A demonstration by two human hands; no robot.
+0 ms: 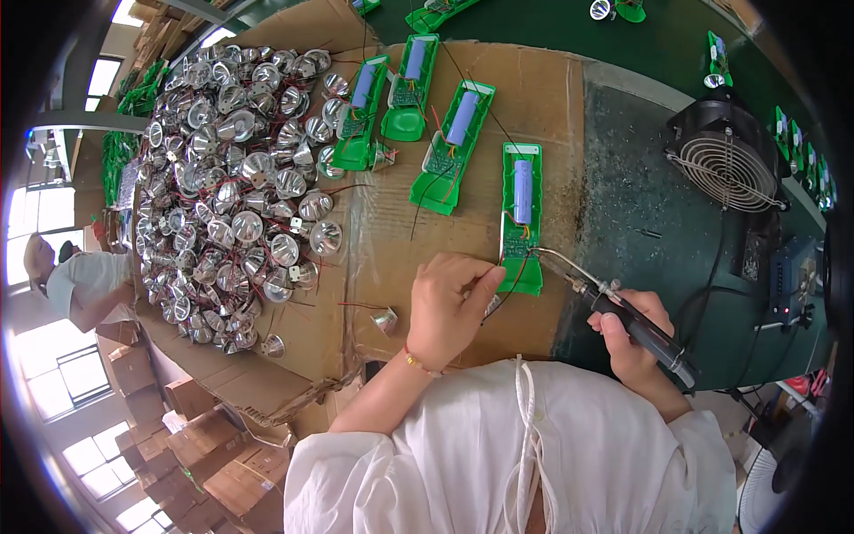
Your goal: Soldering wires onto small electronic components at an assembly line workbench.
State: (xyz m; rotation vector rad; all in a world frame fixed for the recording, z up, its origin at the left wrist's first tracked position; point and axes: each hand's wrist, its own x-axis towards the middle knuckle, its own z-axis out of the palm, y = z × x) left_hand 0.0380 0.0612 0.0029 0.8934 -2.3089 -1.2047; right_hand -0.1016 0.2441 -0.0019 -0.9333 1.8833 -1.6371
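Observation:
My right hand (636,334) grips a black-handled soldering iron (645,334) with a bent metal tube running along it. Its tip end reaches the small green circuit board (519,246) in an open green plastic housing (523,283). A purple cylindrical battery (523,191) lies in the upper part of that housing. At the board's left edge, my left hand (449,307) is closed in a pinch, with a thin red wire at its fingertips. Partly hidden beside those fingers is a small shiny reflector (492,305).
A big heap of silver reflectors with wires (240,187) fills a cardboard box at left. Three more green housings with batteries (460,120) lie on the cardboard mat (391,231). A loose reflector (384,320) sits near my left forearm. At right stand a black fan (725,165) and a blue control box (792,280). Another person (89,280) is far left.

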